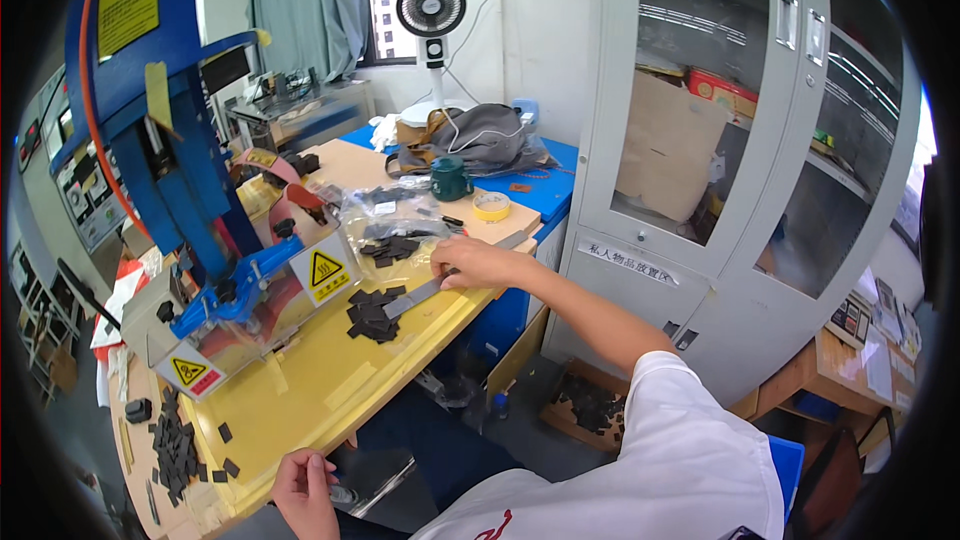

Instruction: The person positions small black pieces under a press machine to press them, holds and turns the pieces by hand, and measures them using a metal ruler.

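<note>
My right hand (474, 264) is closed over a flat grey steel ruler (418, 296) lying slantwise on the yellow-covered tabletop (350, 380). At the ruler's near end is a pile of small black rectangular pieces (369, 316). More black pieces (392, 249) lie on and by clear plastic bags just beyond my right hand. My left hand (306, 492) is at the near edge of the table, its fingers curled and thumb pressed in; what they hold, if anything, is hidden. Another heap of black pieces (174, 448) sits on the table's left, with a few scattered singly beside it.
A blue press machine (170, 180) with warning labels stands on the table's left half. Yellow tape (491, 206), a dark green mug (451, 180) and a grey bag (480, 140) are farther back. At right rises a grey cabinet (600, 170); a cardboard box (585, 405) sits on the floor.
</note>
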A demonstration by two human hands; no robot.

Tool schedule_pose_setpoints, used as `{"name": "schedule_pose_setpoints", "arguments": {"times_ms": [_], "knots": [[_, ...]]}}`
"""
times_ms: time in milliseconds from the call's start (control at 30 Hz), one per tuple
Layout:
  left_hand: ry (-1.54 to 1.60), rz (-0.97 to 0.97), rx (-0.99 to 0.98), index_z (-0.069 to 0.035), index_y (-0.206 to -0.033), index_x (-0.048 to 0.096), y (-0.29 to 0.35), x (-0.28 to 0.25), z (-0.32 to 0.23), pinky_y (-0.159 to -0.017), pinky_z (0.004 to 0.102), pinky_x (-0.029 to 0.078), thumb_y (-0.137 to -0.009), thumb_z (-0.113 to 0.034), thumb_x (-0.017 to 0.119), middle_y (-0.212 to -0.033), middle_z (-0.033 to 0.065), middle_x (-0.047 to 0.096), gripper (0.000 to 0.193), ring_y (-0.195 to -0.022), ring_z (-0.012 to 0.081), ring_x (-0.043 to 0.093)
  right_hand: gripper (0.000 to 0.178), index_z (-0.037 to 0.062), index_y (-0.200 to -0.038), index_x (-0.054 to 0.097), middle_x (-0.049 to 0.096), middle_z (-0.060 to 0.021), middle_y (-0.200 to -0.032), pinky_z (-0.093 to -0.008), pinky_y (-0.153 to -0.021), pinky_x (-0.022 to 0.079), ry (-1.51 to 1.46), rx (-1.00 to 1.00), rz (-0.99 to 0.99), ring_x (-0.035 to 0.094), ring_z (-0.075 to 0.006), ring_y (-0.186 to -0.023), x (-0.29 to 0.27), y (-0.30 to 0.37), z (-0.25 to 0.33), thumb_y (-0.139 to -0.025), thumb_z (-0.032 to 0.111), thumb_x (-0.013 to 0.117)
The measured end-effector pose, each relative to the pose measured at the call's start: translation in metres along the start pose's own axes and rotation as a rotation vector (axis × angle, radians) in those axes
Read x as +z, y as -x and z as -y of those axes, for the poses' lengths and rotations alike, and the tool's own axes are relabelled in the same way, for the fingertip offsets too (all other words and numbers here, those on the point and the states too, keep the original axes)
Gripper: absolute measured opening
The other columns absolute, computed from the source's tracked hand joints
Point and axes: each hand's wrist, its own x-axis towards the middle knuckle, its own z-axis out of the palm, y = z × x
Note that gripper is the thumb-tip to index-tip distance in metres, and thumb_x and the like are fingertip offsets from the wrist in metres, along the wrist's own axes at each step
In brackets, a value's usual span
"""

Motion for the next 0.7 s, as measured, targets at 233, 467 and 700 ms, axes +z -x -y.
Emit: {"name": "schedule_pose_setpoints", "arguments": {"times_ms": [233, 467, 700], "knots": [[-0.008, 0.025, -0.042, -0.001, -0.104, 0.073, -0.001, 0.006, 0.009, -0.065, 0.0225, 0.045, -0.112, -0.016, 0.068, -0.087, -0.0006, 0.071, 0.017, -0.073, 0.0067, 0.058, 0.021, 0.0004, -0.106, 0.072, 0.073, -0.0121, -0.101, -0.0377, -0.081, 0.057, -0.281, -0.011, 0.109, 0.072, -0.0216, -0.089, -0.026, 0.016, -0.010, -0.090, 0.007, 0.083], [0.013, 0.035, -0.036, -0.001, -0.102, 0.074, -0.004, 0.007, 0.024, -0.065, 0.0222, 0.044, -0.112, -0.015, 0.068, -0.087, -0.0010, 0.070, 0.018, -0.074, 0.0062, 0.057, 0.022, -0.0046, -0.122, 0.075, 0.070, -0.0081, -0.098, -0.0271, -0.066, 0.057, -0.456, 0.013, -0.745, 0.069, -0.0102, -0.075, -0.081, 0.001, -0.080, -0.103, 0.005, 0.070], [-0.024, 0.073, -0.087, -0.001, -0.100, 0.074, -0.001, 0.025, 0.020, -0.064, 0.0241, 0.042, -0.111, -0.014, 0.069, -0.083, -0.0007, 0.068, 0.018, -0.072, 0.0075, 0.055, 0.027, -0.0068, -0.126, 0.074, 0.074, -0.0053, -0.086, -0.0259, -0.065, 0.055, -0.688, 0.081, -1.321, 0.068, -0.0095, -0.071, -0.163, -0.066, -0.159, -0.105, 0.008, 0.067]]}}
